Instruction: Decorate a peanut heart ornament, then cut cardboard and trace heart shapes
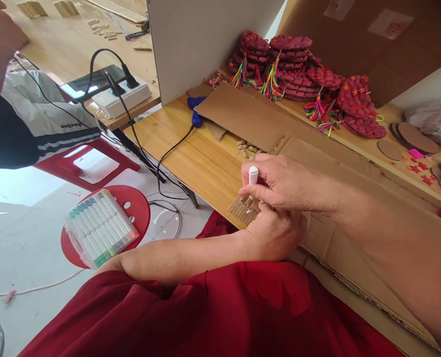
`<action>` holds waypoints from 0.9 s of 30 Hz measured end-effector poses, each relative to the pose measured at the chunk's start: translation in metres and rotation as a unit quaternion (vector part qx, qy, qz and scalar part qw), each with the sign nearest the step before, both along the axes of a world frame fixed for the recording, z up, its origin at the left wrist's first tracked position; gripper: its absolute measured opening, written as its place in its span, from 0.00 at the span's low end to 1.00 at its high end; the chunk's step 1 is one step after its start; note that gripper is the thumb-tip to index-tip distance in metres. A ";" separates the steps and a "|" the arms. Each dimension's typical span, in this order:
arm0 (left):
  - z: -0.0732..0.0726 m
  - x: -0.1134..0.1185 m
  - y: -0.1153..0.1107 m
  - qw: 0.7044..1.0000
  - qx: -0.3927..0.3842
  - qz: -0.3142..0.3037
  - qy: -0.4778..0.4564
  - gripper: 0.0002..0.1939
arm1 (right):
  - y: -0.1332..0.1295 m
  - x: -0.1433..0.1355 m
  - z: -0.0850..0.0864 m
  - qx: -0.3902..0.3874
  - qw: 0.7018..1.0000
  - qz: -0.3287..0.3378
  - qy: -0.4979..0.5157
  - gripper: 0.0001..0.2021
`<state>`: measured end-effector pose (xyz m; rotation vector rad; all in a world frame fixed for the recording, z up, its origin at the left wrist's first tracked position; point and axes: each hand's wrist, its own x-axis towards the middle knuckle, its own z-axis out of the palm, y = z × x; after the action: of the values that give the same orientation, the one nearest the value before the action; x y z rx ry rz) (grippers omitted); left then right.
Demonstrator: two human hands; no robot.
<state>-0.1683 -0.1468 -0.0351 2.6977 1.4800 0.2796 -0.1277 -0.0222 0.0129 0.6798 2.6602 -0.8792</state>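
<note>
My right hand (280, 181) is closed around a slim white-handled tool (253, 176), held upright with its end pointing down. Its exact kind is hidden by my fingers. Just below, my left hand (276, 232) is closed at a small piece of corrugated cardboard (238, 210) on the table's near edge, with its fingertips mostly hidden. The hands touch or nearly touch. Several peanuts (247, 148) lie beyond my right hand, next to a large cardboard sheet (238, 114).
A blue glue gun (196, 111) with a cord lies on the table (183, 148). Stacked pink-red tasselled crafts (290, 69) stand behind. A marker case (101, 228) rests on a red stool (142, 208). Another person's hand (4, 29) is at upper left, near a power strip (125, 96).
</note>
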 end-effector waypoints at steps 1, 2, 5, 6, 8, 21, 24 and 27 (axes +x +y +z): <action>0.001 0.000 0.000 1.000 -0.005 -0.006 0.004 0.22 | -0.001 0.001 0.000 -0.011 1.000 0.005 -0.001 0.10; 0.001 0.000 0.001 1.000 -0.009 -0.009 0.009 0.23 | -0.002 0.002 -0.001 -0.020 1.000 0.009 -0.005 0.10; 0.002 -0.001 0.001 1.000 -0.013 -0.007 0.014 0.23 | -0.001 0.002 -0.005 -0.019 1.000 0.012 -0.012 0.10; 0.001 -0.001 0.000 1.000 -0.012 -0.006 0.012 0.22 | 0.000 0.001 -0.006 -0.009 1.000 0.008 -0.011 0.10; 0.001 0.000 0.000 1.000 -0.004 0.003 0.005 0.20 | 0.003 0.000 -0.007 0.017 1.000 -0.004 -0.004 0.09; -0.001 0.001 0.000 1.000 0.011 0.011 0.008 0.19 | 0.006 0.005 -0.009 0.004 1.000 -0.012 0.017 0.09; 0.000 0.001 0.001 1.000 0.015 0.020 0.018 0.20 | 0.013 0.006 -0.007 0.050 0.998 -0.035 0.025 0.10; 0.000 0.002 0.001 0.999 0.028 0.025 0.018 0.20 | 0.014 0.008 -0.005 0.047 0.997 -0.048 0.038 0.10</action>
<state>-0.1664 -0.1461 -0.0347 2.7250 1.5739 0.2814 -0.1197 -0.0084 0.0077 0.8182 2.7717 -0.8226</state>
